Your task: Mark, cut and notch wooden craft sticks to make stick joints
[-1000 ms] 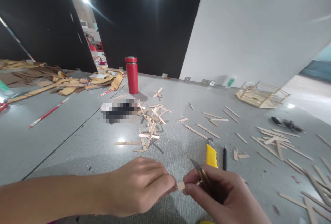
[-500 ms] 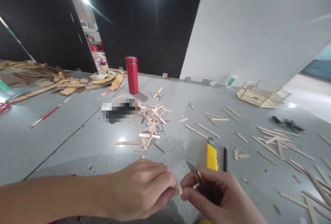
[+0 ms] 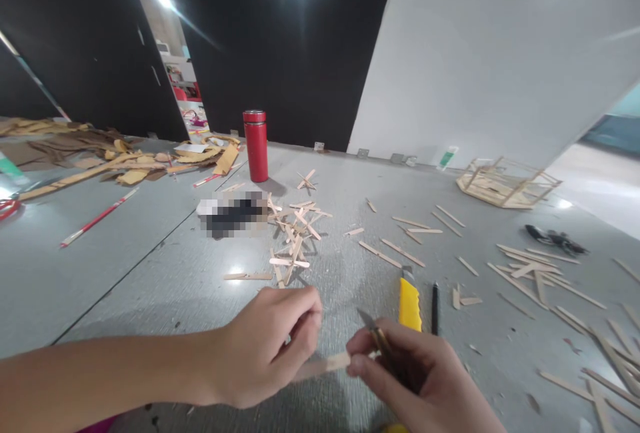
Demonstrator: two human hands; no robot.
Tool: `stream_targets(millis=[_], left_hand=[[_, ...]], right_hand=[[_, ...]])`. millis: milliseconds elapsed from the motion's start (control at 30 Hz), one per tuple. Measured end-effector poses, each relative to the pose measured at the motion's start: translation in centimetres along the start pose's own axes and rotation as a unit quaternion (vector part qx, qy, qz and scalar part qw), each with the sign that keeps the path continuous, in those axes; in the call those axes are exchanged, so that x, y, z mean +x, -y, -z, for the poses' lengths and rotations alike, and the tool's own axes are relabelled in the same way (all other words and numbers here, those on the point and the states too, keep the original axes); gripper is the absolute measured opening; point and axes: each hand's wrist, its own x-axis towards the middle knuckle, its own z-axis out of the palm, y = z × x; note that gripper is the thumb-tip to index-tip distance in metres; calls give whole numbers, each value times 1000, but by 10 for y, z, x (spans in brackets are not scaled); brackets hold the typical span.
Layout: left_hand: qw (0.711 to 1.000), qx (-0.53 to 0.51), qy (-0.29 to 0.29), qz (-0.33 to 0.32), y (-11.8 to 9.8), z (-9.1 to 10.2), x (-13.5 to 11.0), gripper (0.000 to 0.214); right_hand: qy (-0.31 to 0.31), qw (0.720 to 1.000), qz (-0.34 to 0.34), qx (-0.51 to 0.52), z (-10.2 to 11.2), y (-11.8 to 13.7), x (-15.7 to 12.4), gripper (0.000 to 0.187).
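Stick [image 3: 333,362]: pale flat wood, narrow, left part blurred, located between left hand [image 3: 270,346] and right hand [image 3: 425,369]. Right end is pinched by right thumb and forefinger; craft knife [image 3: 379,337] is also held there, blade pointed up and left, above the stick. Left fingers are curled at the other end; grip there can't be told. Hands are spaced apart. Right hand is closely bordered by yellow cutter [image 3: 410,305] and black pen [image 3: 435,309]. Ahead, grey tabletop [image 3: 345,286] is seen up to the stick pile [image 3: 295,249].
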Motion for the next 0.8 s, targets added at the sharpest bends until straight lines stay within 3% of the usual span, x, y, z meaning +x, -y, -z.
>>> stream_targets(millis=[133,167,267,467,800], left_hand=[[999,-23,-21,12,2,-3,0,13],[999,-29,-26,-1,2,-4,0,5],[996,-29,-42,-69,4,-7,1,15],[978,57,-79,-184,9,-9,1,14],[977,83,-54,-186,5,-8,1,8]], right_hand=[[-92,996,14,-5,5,3,4,21],[-95,995,17,-7,6,3,4,20],[-92,995,22,-10,5,1,3,19],[-111,993,25,1,5,0,0,20],[-102,995,18,3,3,0,-3,17]])
